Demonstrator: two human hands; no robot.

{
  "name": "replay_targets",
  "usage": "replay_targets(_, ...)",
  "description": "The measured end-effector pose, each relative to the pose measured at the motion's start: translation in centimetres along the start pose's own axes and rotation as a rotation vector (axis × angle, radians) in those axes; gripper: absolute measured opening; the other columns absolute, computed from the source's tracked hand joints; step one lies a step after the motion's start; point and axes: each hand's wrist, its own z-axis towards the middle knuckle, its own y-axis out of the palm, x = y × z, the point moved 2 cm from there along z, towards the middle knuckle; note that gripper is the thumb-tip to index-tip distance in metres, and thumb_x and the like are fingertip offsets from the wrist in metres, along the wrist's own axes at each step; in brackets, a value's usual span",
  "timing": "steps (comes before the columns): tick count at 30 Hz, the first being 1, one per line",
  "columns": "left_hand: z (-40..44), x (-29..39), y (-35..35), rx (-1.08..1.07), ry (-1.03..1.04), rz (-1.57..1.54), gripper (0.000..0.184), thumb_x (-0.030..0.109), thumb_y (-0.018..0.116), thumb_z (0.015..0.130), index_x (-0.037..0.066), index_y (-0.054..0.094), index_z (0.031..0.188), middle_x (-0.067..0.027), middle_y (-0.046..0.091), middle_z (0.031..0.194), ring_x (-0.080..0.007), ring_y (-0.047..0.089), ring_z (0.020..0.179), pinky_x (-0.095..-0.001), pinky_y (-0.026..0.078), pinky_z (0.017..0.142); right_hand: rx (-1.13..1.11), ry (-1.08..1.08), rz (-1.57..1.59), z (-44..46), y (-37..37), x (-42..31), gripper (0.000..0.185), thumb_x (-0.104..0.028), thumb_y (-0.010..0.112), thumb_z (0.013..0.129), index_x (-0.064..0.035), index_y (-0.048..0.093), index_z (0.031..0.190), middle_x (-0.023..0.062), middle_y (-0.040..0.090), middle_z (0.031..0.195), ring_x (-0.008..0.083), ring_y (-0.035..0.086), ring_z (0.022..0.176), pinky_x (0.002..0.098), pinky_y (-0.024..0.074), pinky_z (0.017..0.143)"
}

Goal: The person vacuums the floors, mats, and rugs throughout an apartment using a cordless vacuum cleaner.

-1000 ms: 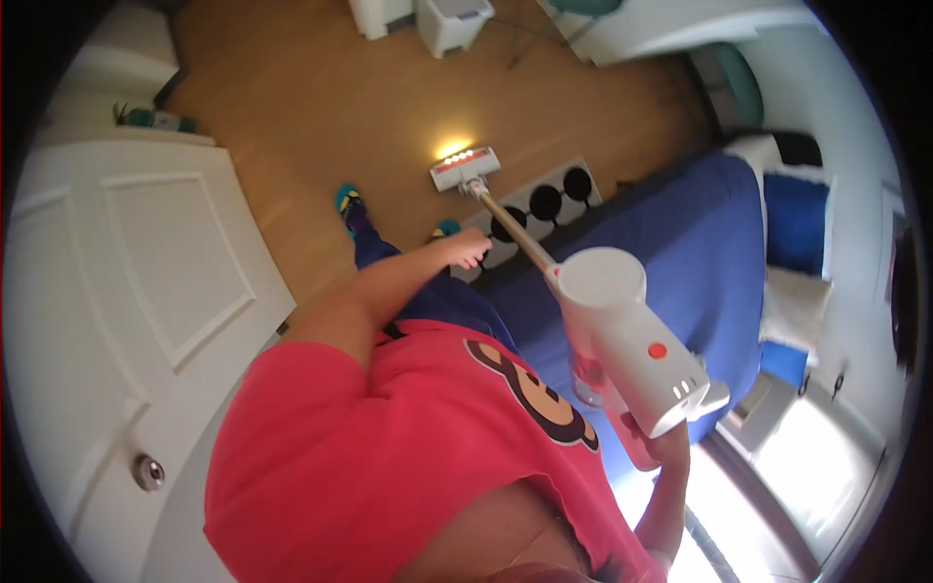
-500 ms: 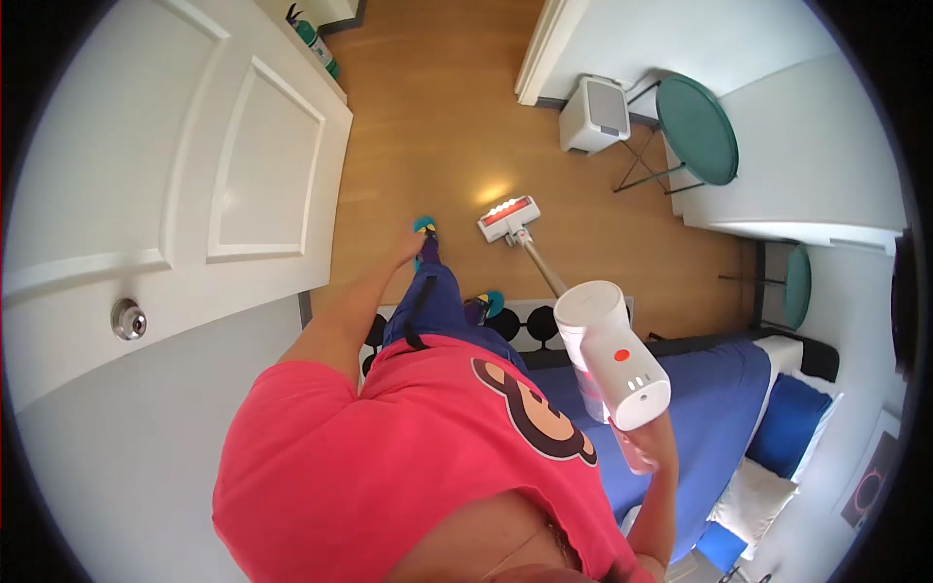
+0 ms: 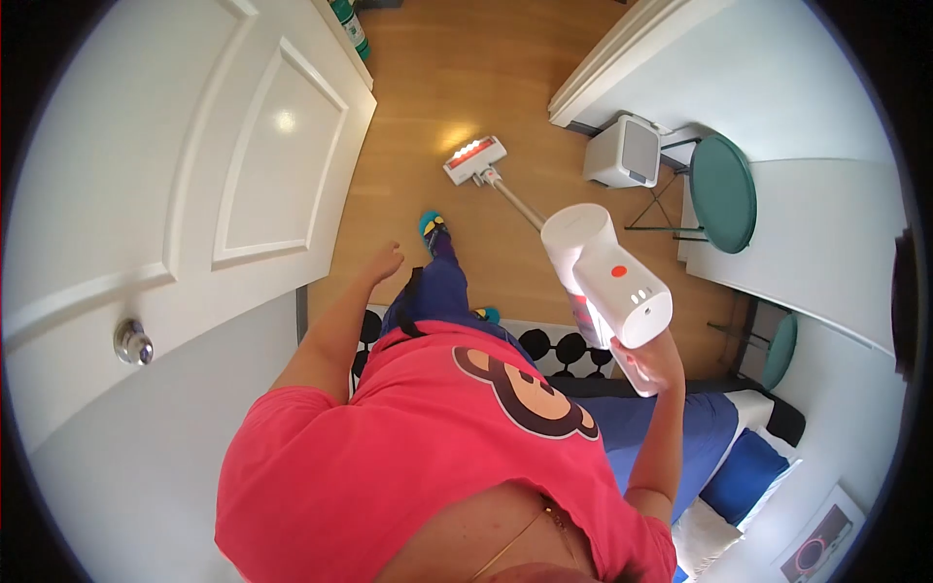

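Note:
My right hand (image 3: 653, 361) is wrapped round the handle of a white cordless stick vacuum cleaner (image 3: 622, 282) with a red button. The vacuum's metal tube slants away to its floor head (image 3: 475, 159), which lies on the wooden floor with its lights on. A bright patch shows on the boards just ahead of it. My left hand (image 3: 385, 262) hangs beside my left thigh, holding nothing, its fingers loosely apart. Below it, my slippered foot (image 3: 433, 227) is stepping forward.
At left stands a white door (image 3: 282, 165) with a round knob (image 3: 133, 342). A fire extinguisher (image 3: 350, 29) is behind it. To the right are a white bin (image 3: 622, 151) and a green tray table (image 3: 723, 192). A bed (image 3: 671, 437) and a dotted rug (image 3: 569, 352) lie behind me.
The vacuum's floor head has slid forward and slightly left, and my right hand has moved forward with the handle. My left hand has shifted slightly left; the bin and table appear farther right.

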Motion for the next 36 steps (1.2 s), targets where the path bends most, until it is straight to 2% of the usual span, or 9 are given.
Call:
replay_targets(6, 5.9, 3.2, -5.6, 0.115, 0.091, -0.129, 0.047, 0.017, 0.045, 0.077, -0.004, 0.044, 0.12, -0.0256, 0.048, 0.121, -0.036, 0.044, 0.115, -0.039, 0.034, 0.097, -0.094, 0.299, 0.034, 9.2, 0.5, -5.1, 0.053, -0.005, 0.072, 0.064, 0.0015, 0.047, 0.111, 0.0092, 0.057, 0.093, 0.0142, 0.056, 0.076, 0.0277, 0.0473, 0.056)
replay_targets(8, 7.3, 3.6, -7.8, 0.147, 0.083, -0.132, 0.047, 0.016, 0.045, 0.077, -0.004, 0.045, 0.119, -0.0254, 0.048, 0.12, -0.0361, 0.045, 0.114, -0.0391, 0.035, 0.096, -0.106, 0.204, 0.059, 12.5, 1.1, -6.1, 0.038, -0.005, 0.07, 0.068, 0.0015, 0.051, 0.1, 0.0068, 0.057, 0.079, 0.0098, 0.052, 0.059, 0.0256, 0.0404, 0.042)
replay_targets(11, 9.3, 1.8, -9.8, 0.209, 0.108, -0.111, 0.044, 0.017, 0.047, 0.079, 0.004, 0.045, 0.121, -0.015, 0.058, 0.087, -0.0234, 0.057, 0.077, -0.0354, 0.046, 0.068, -0.121, 0.159, 0.017, 16.9, 2.4, -8.9, 0.02, -0.005, 0.066, 0.072, 0.001, 0.053, 0.087, 0.0033, 0.054, 0.064, 0.0089, 0.047, 0.048, 0.0265, 0.0361, 0.041)
replay_targets(14, 10.3, -3.1, -10.8, 0.346, 0.155, 0.187, 0.042, 0.019, 0.049, 0.079, 0.005, 0.048, 0.119, -0.0178, 0.059, 0.095, -0.0276, 0.058, 0.09, -0.0368, 0.046, 0.077, -0.159, 0.141, 0.123, 21.3, 4.0, -11.3, 0.017, -0.006, 0.065, 0.073, 0.0007, 0.053, 0.084, 0.0032, 0.053, 0.062, 0.0098, 0.048, 0.047, 0.0271, 0.0358, 0.041)
replay_targets(17, 6.4, -0.7, -12.0, 0.351, -0.149, 0.141, 0.041, 0.02, 0.051, 0.079, 0.005, 0.05, 0.117, -0.02, 0.059, 0.102, -0.0293, 0.056, 0.101, -0.0365, 0.045, 0.083, -0.212, 0.161, 0.006, 24.3, 4.6, -11.7, 0.017, -0.01, 0.066, 0.074, 0.001, 0.054, 0.077, 0.0044, 0.052, 0.056, 0.0107, 0.047, 0.044, 0.029, 0.0357, 0.041)
replay_targets(24, 6.8, 2.1, -5.0, 0.415, -0.217, -0.38, 0.042, 0.019, 0.048, 0.077, 0.002, 0.051, 0.115, -0.0243, 0.055, 0.11, -0.0363, 0.052, 0.105, -0.0399, 0.041, 0.089, -0.341, 0.119, -0.172, 23.6, -1.6, -9.5, 0.015, -0.01, 0.066, 0.076, 0.0003, 0.055, 0.078, 0.0036, 0.052, 0.06, 0.0129, 0.048, 0.049, 0.0301, 0.0371, 0.043)
replay_targets(26, 5.6, 4.7, -2.2, 0.389, -0.314, -0.538, 0.042, 0.02, 0.049, 0.077, 0.003, 0.051, 0.115, -0.0241, 0.055, 0.109, -0.0361, 0.052, 0.105, -0.0402, 0.042, 0.088, -0.445, 0.224, 0.102, 22.9, -5.6, -7.6, 0.013, -0.007, 0.067, 0.075, -0.0016, 0.056, 0.08, 0.0022, 0.052, 0.063, 0.0136, 0.048, 0.051, 0.0293, 0.0375, 0.045)
replay_targets(32, 5.4, 5.5, 10.5, 0.328, -0.08, -0.189, 0.041, 0.022, 0.05, 0.078, 0.006, 0.052, 0.116, -0.0227, 0.057, 0.107, -0.0365, 0.054, 0.1, -0.0413, 0.042, 0.087, -0.454, 0.108, -0.2, 19.7, -13.0, -8.8, 0.018, -0.002, 0.066, 0.069, -0.0013, 0.055, 0.083, 0.0045, 0.053, 0.065, 0.0137, 0.05, 0.051, 0.0269, 0.0395, 0.045)
replay_targets(36, 2.5, 5.1, 13.8, 0.358, -0.12, -0.309, 0.04, 0.022, 0.049, 0.079, 0.006, 0.052, 0.116, -0.0219, 0.056, 0.11, -0.0369, 0.053, 0.102, -0.0418, 0.042, 0.088, -0.477, -0.084, -0.482, 20.9, -14.3, -10.0, 0.022, 0.006, 0.06, 0.065, 0.0011, 0.056, 0.086, 0.0071, 0.055, 0.068, 0.014, 0.05, 0.05, 0.0272, 0.0393, 0.044)
